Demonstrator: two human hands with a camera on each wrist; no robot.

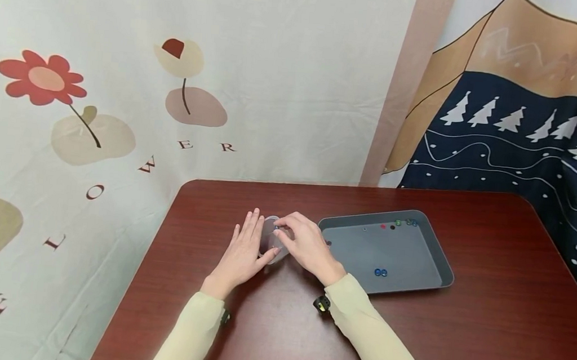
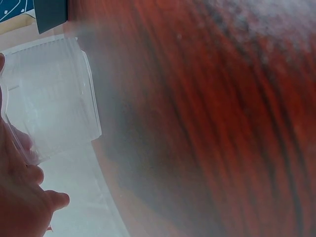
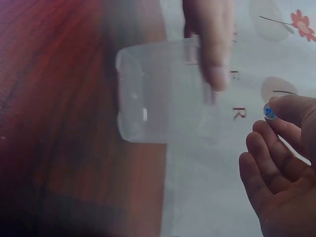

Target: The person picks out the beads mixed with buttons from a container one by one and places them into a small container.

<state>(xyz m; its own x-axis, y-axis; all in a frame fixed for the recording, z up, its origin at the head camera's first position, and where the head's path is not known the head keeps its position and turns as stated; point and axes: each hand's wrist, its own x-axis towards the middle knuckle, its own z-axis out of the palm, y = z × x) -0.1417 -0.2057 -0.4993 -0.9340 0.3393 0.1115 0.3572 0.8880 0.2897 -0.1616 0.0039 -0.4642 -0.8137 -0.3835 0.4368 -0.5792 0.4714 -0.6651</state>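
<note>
A clear plastic cup [image 1: 267, 236] stands upright near the back left of the table, with ridged sides in the left wrist view [image 2: 54, 94]. My left hand [image 1: 242, 252] rests against its left side, fingers straight and thumb across the near side. Between thumb and index finger, my right hand [image 1: 308, 246] pinches a small clear glass marble [image 3: 269, 111] with blue inside. In the head view that marble is over the cup's opening; the right wrist view has it beyond the rim. What lies inside the cup is hard to tell.
To the right lies a grey tray [image 1: 404, 257]. Two blue marbles [image 1: 380, 272] sit near its front, and several small coloured pieces, red, dark, green and blue, lie along its back. The dark red wooden table [image 1: 502, 310] meets a printed curtain [image 1: 300, 90] behind.
</note>
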